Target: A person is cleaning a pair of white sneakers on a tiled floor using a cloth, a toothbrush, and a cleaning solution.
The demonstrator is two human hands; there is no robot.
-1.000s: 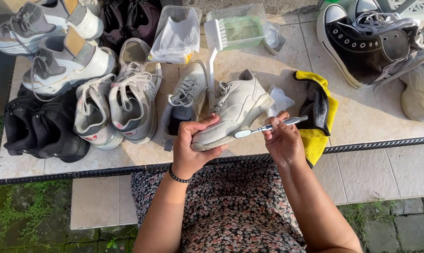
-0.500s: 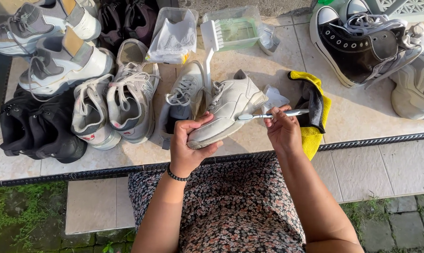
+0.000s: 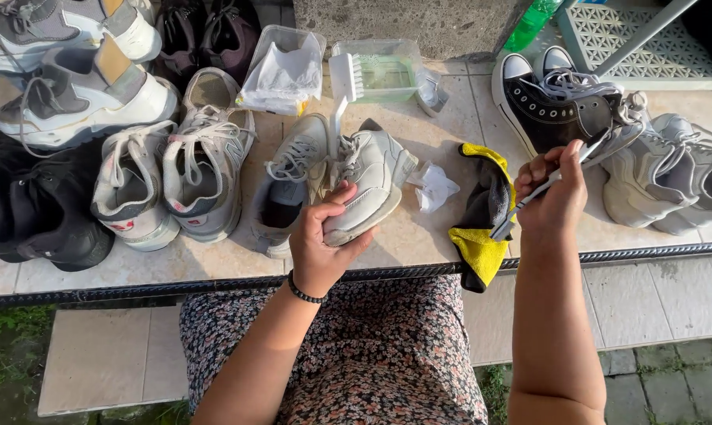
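View from above of a person seated at a tiled desk [image 3: 419, 244] crowded with shoes. The left hand [image 3: 324, 244] is closed around the heel end of a white sneaker [image 3: 368, 177], holding it tilted just above the desk edge, sole toward the person. The right hand [image 3: 556, 193] is raised off to the right, well apart from the sneaker, fingers wrapped around a thin toothbrush-like brush [image 3: 541, 189] held at a slant. Between the hands lie a crumpled white tissue [image 3: 436, 187] and a yellow and grey cloth [image 3: 482, 212] that hangs over the desk edge. Beside the held sneaker rests its grey-white mate [image 3: 293, 177]. Behind them stand a clear tub of greenish water [image 3: 387, 72] with a white scrubbing brush [image 3: 345, 79] leaning at it. A black high-top sneaker [image 3: 560, 106] lies to the right
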